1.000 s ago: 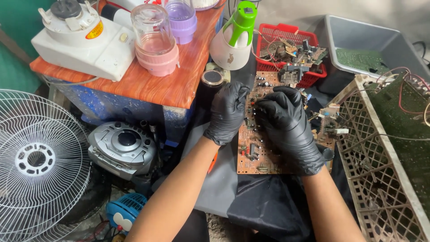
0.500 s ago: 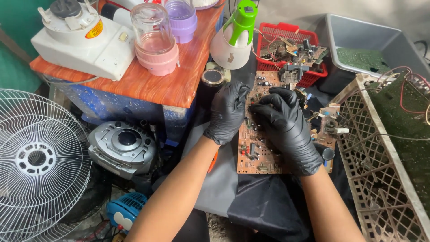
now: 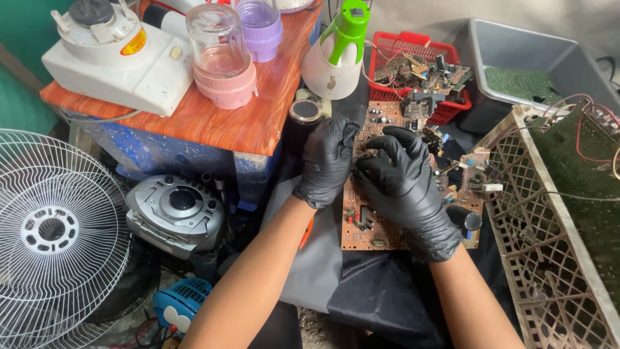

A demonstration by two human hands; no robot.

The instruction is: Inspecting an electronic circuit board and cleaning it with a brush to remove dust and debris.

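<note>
A cluttered repair corner on the ground: a wood-grain table (image 3: 213, 123) sits upper left, carrying a white blender base (image 3: 110, 55) and a clear jar on a pink base (image 3: 223, 58), with a white wire fan guard (image 3: 48, 232) and a grey portable player (image 3: 174, 210) below it. To the right stand a beige lattice crate (image 3: 549, 232) holding green boards and loose wires, a grey plastic tub (image 3: 516, 58), and a red basket (image 3: 420, 77) heaped with salvaged parts. In the middle, on dark cloth (image 3: 361, 291), lies the brown circuit board (image 3: 368, 223), flat, matte, studded with small components. Both hands wear glossy black gloves. The left hand (image 3: 326, 161) rests on the board's left edge, fingers curled down against it, steadying it. The right hand (image 3: 403, 187) arches over the board's centre, its fingertips bent together at one spot; whether they pinch a part I cannot tell. The work looks like picking a component off the board, which calls for a firm hold on the board and a precise, small pull.
</note>
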